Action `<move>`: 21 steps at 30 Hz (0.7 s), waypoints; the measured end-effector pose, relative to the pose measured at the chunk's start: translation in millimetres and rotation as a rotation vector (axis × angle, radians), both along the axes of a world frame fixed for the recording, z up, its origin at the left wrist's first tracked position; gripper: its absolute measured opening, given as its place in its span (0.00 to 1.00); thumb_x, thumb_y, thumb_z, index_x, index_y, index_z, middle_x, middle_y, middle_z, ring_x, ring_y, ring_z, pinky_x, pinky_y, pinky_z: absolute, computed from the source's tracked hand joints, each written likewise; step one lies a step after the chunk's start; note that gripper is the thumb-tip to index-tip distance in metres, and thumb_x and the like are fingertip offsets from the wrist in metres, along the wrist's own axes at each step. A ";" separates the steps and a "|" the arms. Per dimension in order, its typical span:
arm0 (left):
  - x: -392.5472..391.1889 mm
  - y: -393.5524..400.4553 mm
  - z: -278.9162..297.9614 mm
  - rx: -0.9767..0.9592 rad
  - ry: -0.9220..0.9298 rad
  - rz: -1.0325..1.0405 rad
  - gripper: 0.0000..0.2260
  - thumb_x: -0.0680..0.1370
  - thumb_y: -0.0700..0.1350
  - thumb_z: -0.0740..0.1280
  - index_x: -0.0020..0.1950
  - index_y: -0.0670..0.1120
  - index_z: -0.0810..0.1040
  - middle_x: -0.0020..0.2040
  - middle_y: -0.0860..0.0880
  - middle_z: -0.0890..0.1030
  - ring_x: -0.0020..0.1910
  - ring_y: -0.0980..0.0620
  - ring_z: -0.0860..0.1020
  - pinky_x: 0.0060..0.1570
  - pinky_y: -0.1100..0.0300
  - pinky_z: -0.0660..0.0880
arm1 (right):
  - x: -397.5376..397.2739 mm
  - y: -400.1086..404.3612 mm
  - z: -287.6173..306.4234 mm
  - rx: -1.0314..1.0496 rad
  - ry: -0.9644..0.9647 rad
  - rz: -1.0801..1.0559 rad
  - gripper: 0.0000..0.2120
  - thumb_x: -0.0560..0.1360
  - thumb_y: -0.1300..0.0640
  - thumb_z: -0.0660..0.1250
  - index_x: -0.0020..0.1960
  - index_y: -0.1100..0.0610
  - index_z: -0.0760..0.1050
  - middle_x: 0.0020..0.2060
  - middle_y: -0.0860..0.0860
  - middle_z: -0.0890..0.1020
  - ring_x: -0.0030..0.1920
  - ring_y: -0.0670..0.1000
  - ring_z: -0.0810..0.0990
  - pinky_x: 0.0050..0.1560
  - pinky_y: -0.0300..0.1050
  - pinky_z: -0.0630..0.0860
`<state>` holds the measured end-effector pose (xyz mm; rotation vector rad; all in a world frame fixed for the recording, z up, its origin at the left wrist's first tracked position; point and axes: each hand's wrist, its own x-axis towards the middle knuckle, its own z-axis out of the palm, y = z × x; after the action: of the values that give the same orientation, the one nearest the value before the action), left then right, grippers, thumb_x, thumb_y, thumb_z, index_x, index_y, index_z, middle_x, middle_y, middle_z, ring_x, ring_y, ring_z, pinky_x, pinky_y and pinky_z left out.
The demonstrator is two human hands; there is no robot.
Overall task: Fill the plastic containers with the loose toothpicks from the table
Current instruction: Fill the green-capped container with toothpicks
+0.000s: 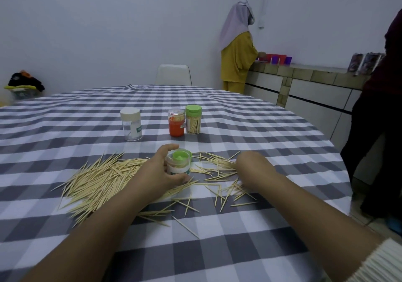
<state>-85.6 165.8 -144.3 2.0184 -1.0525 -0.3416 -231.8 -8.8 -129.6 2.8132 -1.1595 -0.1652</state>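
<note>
left hand (162, 170): wrapped round the small green-lidded container (179, 162)
right hand (250, 167): knuckles down, grip hidden
toothpicks (97, 177): scattered either side; light, stiff, splintery, so pinch mid-shaft

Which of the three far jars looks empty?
The white-capped jar: its clear wall shows only a label. The green-capped jar holds toothpicks; the orange jar's fill is unclear.

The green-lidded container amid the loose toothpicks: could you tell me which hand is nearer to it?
Left. The left hand is wrapped around the green-lidded container, touching it. The right hand rests apart on the loose toothpicks to its right.
</note>
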 end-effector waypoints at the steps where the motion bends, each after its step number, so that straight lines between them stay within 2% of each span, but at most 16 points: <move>1: 0.0 0.1 -0.1 0.000 0.000 -0.001 0.36 0.68 0.53 0.77 0.70 0.62 0.62 0.55 0.55 0.73 0.48 0.59 0.76 0.39 0.72 0.70 | 1.4 -0.2 -0.7 0.009 -0.010 -0.004 0.07 0.75 0.65 0.64 0.52 0.61 0.77 0.33 0.51 0.67 0.41 0.54 0.71 0.40 0.43 0.68; 3: -0.1 0.4 -0.5 -0.004 -0.005 -0.007 0.35 0.68 0.53 0.77 0.70 0.62 0.62 0.54 0.56 0.73 0.45 0.61 0.75 0.38 0.72 0.70 | 4.7 -0.3 -1.8 0.047 -0.074 -0.019 0.10 0.75 0.65 0.63 0.55 0.61 0.77 0.36 0.51 0.72 0.41 0.54 0.73 0.40 0.43 0.69; 5: -0.4 0.5 -0.7 -0.013 -0.005 -0.016 0.35 0.68 0.52 0.77 0.70 0.61 0.62 0.54 0.56 0.73 0.45 0.63 0.75 0.39 0.72 0.70 | 7.5 0.4 1.9 0.163 -0.223 -0.070 0.11 0.77 0.64 0.61 0.57 0.60 0.78 0.43 0.54 0.80 0.44 0.54 0.78 0.40 0.43 0.72; 8: -0.2 0.9 -1.0 -0.021 0.008 -0.020 0.35 0.68 0.52 0.77 0.70 0.61 0.63 0.54 0.57 0.73 0.46 0.62 0.75 0.40 0.73 0.70 | 10.8 2.7 10.8 0.367 -0.489 -0.084 0.11 0.81 0.60 0.58 0.57 0.59 0.78 0.51 0.57 0.82 0.50 0.55 0.79 0.49 0.49 0.76; 10: -0.6 1.3 0.0 -0.016 0.003 -0.020 0.35 0.69 0.52 0.77 0.70 0.61 0.62 0.54 0.57 0.73 0.48 0.60 0.75 0.39 0.73 0.69 | 13.4 7.6 13.9 0.476 -0.688 -0.062 0.11 0.81 0.58 0.58 0.51 0.59 0.79 0.45 0.56 0.82 0.46 0.55 0.79 0.48 0.51 0.76; 12: -1.1 1.1 1.4 -0.012 -0.004 -0.020 0.35 0.69 0.52 0.76 0.70 0.61 0.62 0.54 0.57 0.72 0.48 0.60 0.75 0.37 0.74 0.68 | 19.4 13.2 16.6 0.637 -0.881 -0.074 0.09 0.81 0.58 0.60 0.48 0.59 0.78 0.40 0.54 0.81 0.43 0.53 0.79 0.46 0.49 0.76; 16: -3.2 0.7 2.4 -0.014 -0.015 -0.019 0.34 0.69 0.52 0.76 0.70 0.61 0.62 0.54 0.58 0.72 0.44 0.64 0.74 0.35 0.74 0.68 | 39.0 29.9 24.5 0.988 -1.258 -0.066 0.08 0.81 0.61 0.59 0.45 0.56 0.75 0.40 0.54 0.82 0.43 0.53 0.82 0.51 0.50 0.79; 19: -3.5 1.0 1.8 -0.020 -0.029 -0.015 0.34 0.69 0.52 0.76 0.69 0.61 0.63 0.53 0.59 0.73 0.43 0.67 0.73 0.33 0.75 0.68 | 50.8 46.8 25.0 1.134 -1.489 -0.020 0.09 0.81 0.61 0.58 0.45 0.56 0.75 0.39 0.54 0.83 0.42 0.52 0.83 0.50 0.47 0.80; 21: -2.6 1.3 1.5 -0.025 -0.027 -0.016 0.34 0.69 0.51 0.77 0.69 0.61 0.63 0.52 0.60 0.73 0.43 0.67 0.74 0.34 0.75 0.68 | 55.7 56.7 21.6 1.163 -1.561 -0.009 0.09 0.81 0.61 0.58 0.46 0.56 0.75 0.40 0.54 0.83 0.43 0.51 0.84 0.51 0.45 0.80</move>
<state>-88.2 167.1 -142.8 1.9983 -1.0854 -0.3090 -176.2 47.9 -108.0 3.6541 -1.4053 2.4917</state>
